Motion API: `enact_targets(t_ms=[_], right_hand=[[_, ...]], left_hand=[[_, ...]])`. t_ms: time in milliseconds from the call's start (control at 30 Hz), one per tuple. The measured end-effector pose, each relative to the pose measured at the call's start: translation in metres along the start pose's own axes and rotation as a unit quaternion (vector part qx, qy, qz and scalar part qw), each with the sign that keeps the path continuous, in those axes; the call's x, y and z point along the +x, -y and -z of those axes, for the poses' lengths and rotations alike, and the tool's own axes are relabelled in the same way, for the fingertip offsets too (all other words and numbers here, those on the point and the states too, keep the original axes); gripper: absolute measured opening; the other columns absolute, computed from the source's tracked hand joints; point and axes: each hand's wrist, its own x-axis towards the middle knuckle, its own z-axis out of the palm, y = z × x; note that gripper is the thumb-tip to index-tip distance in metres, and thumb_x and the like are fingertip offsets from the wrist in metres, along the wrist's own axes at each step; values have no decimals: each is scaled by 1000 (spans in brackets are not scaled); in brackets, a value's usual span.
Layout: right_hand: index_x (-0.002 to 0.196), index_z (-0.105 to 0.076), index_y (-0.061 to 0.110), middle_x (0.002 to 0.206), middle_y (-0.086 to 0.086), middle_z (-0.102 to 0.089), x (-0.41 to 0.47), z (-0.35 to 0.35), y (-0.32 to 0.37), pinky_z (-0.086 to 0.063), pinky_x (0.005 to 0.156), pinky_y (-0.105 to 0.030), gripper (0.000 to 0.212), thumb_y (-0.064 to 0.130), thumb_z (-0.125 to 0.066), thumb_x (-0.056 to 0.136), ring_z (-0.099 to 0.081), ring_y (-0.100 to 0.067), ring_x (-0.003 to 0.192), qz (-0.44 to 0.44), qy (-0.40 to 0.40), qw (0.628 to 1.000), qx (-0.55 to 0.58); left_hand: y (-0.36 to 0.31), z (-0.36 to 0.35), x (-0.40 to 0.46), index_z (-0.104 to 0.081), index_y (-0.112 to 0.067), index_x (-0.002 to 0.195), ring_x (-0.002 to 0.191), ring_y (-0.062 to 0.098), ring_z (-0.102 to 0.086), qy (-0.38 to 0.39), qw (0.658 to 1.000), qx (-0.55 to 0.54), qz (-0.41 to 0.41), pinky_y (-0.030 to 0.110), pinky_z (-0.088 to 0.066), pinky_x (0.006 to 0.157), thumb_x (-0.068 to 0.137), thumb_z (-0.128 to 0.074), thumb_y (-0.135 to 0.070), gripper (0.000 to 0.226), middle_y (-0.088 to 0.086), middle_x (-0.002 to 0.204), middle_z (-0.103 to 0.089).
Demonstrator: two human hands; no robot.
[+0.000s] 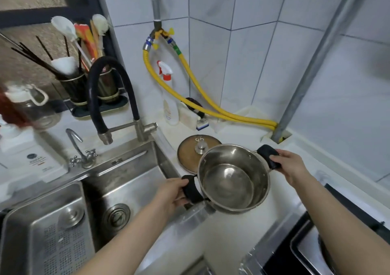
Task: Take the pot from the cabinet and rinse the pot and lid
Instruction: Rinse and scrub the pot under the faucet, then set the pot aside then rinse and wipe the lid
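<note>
A steel pot (232,177) with two black side handles hangs above the white counter, just right of the sink, and its inside looks bare. My left hand (171,192) grips the near-left handle. My right hand (289,165) grips the far-right handle. The glass lid (190,154) with a metal knob lies flat on the counter behind the pot, partly hidden by the pot's rim.
A steel sink (126,179) lies to the left, with a black hose faucet (111,97) over it and a small tap (80,148). A drainer basket (42,236) fills the sink's left part. A spray bottle (168,97), yellow hoses (211,106), utensil holders (84,85) and a stove (316,249) stand around.
</note>
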Motion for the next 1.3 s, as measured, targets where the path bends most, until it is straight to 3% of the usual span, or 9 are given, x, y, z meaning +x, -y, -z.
enact_targets(t_ms=[167, 367, 633, 800, 933, 1033, 1100, 1233, 1300], right_hand=[[121, -53, -12, 101, -20, -57, 18, 27, 0, -52, 44, -15, 35, -11, -53, 86, -55, -21, 67, 4, -33, 998, -57], [117, -57, -10, 101, -19, -58, 38, 46, -9, -50, 63, -28, 33, -11, -53, 84, -57, -27, 73, -13, -63, 992, -105], [118, -56, -11, 104, -20, -57, 53, 53, -17, -49, 90, -43, 34, -13, -51, 84, -54, -33, 94, -36, -83, 989, -113], [122, -55, -8, 119, -26, -58, 58, 53, -22, -49, 93, -44, 37, -12, -52, 85, -56, -38, 102, -30, -87, 986, -139], [118, -57, -8, 111, -24, -60, 54, 52, -23, -48, 92, -48, 33, -11, -50, 86, -56, -37, 95, -16, -82, 977, -194], [102, -62, -9, 103, -30, -65, 52, 43, -18, -47, 85, -51, 24, -6, -51, 82, -57, -37, 87, 27, -84, 928, -363], [110, -63, -2, 110, -27, -64, 49, 27, -11, -47, 86, -46, 31, 0, -52, 81, -58, -40, 97, 93, -94, 875, -467], [129, -54, 5, 135, -17, -54, 44, -33, -3, -37, 105, -42, 41, 9, -53, 88, -47, -34, 126, 222, 13, 836, -502], [133, -49, 10, 139, -11, -51, 43, -71, -3, -32, 110, -39, 43, 14, -53, 91, -43, -29, 130, 241, 76, 820, -514]], left_hand=[[10, -26, 8, -55, 6, 109, 82, 33, -65, 15, 999, 40, 21, 43, -56, 67, 89, -55, 2, 21, 22, 99, -65], [20, -46, 13, -53, 10, 114, 92, 37, -64, 33, 997, 66, 28, 40, -56, 62, 87, -56, 6, 27, 27, 110, -63], [26, -57, 22, -50, 11, 122, 98, 40, -64, 45, 993, 100, 47, 46, -55, 80, 86, -57, 9, 36, 28, 119, -61], [24, -58, 29, -52, 9, 121, 99, 39, -65, 50, 992, 103, 49, 44, -57, 77, 86, -59, 7, 36, 27, 117, -63], [25, -57, 34, -55, 6, 117, 94, 35, -67, 57, 991, 103, 56, 44, -59, 75, 86, -59, 4, 31, 24, 113, -65], [23, -55, 36, -56, 4, 113, 87, 30, -68, 69, 990, 105, 69, 40, -59, 72, 87, -59, 1, 27, 20, 103, -67], [23, -52, 41, -55, 1, 117, 88, 28, -68, 73, 989, 107, 64, 38, -59, 70, 87, -59, -1, 30, 18, 104, -67], [19, -33, 57, -55, -8, 119, 95, 30, -67, 39, 996, 67, 35, 39, -59, 75, 86, -61, -5, 34, 17, 110, -64], [16, -17, 62, -56, -6, 113, 85, 28, -69, 26, 999, 18, 38, 42, -58, 79, 86, -61, -4, 27, 17, 98, -66]])
